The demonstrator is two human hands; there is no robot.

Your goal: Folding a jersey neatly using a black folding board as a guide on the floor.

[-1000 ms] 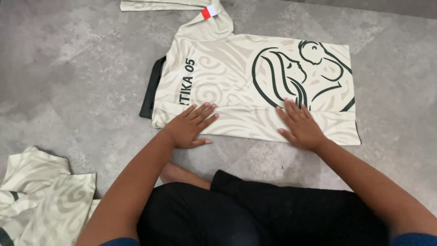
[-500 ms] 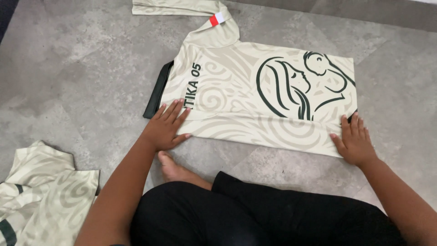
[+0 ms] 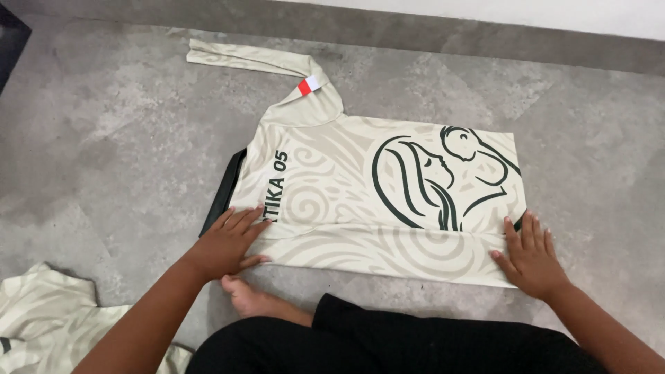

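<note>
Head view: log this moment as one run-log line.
left hand: flat on cream jersey, near corner by collar | right hand: flat on its opposite near corner | jersey: spread on grey floor | second jersey: bottom left

The right hand has slid outward from the middle of the cream jersey to its hem-end corner, palm flat. The left hand has drifted slightly toward the collar end, fingers spread.
</note>
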